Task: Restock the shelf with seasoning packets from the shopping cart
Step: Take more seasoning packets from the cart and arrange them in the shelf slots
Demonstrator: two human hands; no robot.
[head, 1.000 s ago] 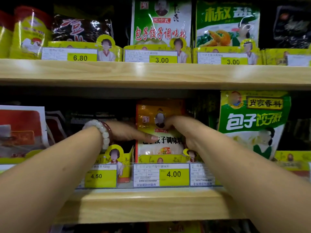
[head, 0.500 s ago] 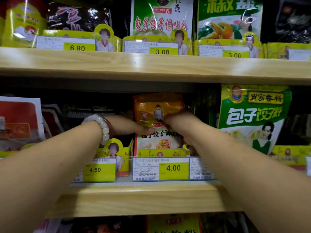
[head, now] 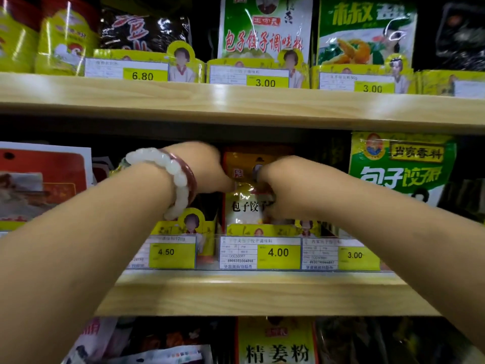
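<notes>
Two hands meet on one packet (head: 246,203), which stands upright on the middle shelf (head: 262,292), just behind the yellow tag (head: 278,253) marked 4.00. The fingers of the right hand (head: 275,187) are curled against the front of the packet, over its middle part, and they seem to hold it there; how exactly they close I cannot tell, because the back of the hand hides them. The left hand (head: 207,169) lies against the left upper edge of the packet. Its fingers are blurred and mostly hidden, so I cannot tell if they are spread or pressed together.

The packet is yellow-orange at the top and pale below, with dark characters printed across the front. Its lower edge sits behind a low yellow card strip, above the 4.00 tag.

On the left wrist there is a bracelet (head: 178,179) of white beads, and beside it a dark red bangle. Both forearms reach in from the lower corners.

Right of the packet, well apart, a green packet (head: 401,169) stands on the same shelf. Left of the packet is a red and white pack (head: 42,185). Above the packet runs the upper shelf (head: 236,103), with more packets and tags marked 6.80 and 3.00. Below the packet, under the middle shelf, a yellow pack (head: 275,345) shows.
</notes>
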